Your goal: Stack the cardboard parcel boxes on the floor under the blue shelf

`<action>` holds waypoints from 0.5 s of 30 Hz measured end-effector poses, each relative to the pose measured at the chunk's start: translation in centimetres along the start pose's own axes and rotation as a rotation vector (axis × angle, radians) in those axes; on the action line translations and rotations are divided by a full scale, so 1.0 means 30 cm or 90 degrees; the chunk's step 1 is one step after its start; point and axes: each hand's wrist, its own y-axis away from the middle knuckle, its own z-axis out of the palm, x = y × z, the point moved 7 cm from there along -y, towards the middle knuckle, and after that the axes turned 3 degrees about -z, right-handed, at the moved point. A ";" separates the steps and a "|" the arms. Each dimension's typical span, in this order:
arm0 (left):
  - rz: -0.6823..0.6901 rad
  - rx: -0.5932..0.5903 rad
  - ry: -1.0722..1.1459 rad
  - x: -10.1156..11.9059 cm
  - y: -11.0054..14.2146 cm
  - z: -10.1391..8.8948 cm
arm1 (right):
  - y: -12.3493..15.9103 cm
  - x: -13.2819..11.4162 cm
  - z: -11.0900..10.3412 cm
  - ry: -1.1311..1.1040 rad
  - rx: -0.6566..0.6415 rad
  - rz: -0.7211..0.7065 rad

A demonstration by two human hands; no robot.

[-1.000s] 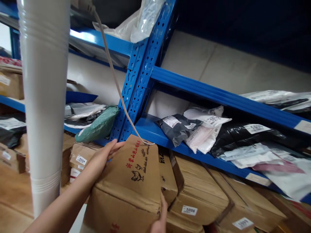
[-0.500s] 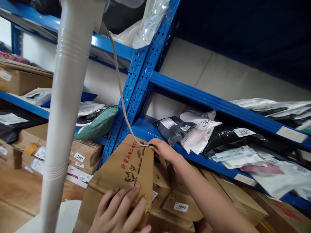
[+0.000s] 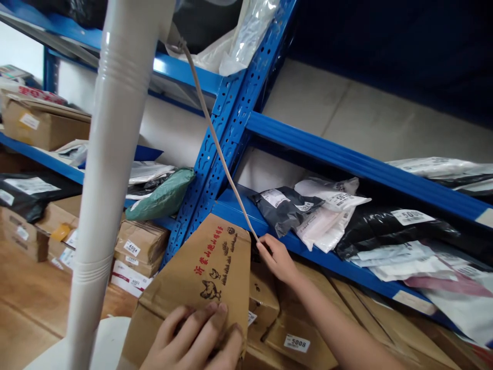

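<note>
A brown cardboard box [image 3: 200,288] with red print and a chicken drawing stands in front of the blue rack. My left hand [image 3: 196,339] lies flat on its near face, fingers stretched out and close together. My right hand [image 3: 275,257] is at the box's far right corner, pinching a beige cord [image 3: 215,144] that runs up and left to the top of a white pole [image 3: 111,154]. The cord is pulled taut, clear of the box top.
A blue steel rack [image 3: 227,139] holds several bagged parcels [image 3: 331,210] with number labels on the right shelf and a green bag [image 3: 162,198] on the left one. Labelled cardboard boxes [image 3: 292,329] are stacked below. The pole's white base [image 3: 96,344] sits at bottom left.
My right hand has drawn the cord off the box's top edge and to the right, so it now runs straight. My left hand stays pressed on the box.
</note>
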 end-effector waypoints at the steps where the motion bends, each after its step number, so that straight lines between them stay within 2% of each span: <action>1: 0.016 -0.015 0.004 -0.001 -0.021 0.006 | 0.006 -0.003 0.014 -0.046 0.003 0.027; 5: 0.046 -0.114 0.040 -0.017 -0.108 0.047 | 0.004 0.001 0.083 -0.178 0.033 0.122; 10: 0.034 -0.074 0.044 -0.011 -0.151 0.083 | -0.012 0.012 0.123 -0.313 0.071 0.146; 13: 0.032 -0.073 0.060 -0.012 -0.134 0.077 | -0.018 0.019 0.117 -0.310 0.080 0.162; 15: 0.046 -0.096 0.147 -0.033 -0.104 0.042 | 0.004 0.002 0.083 -0.235 0.132 0.162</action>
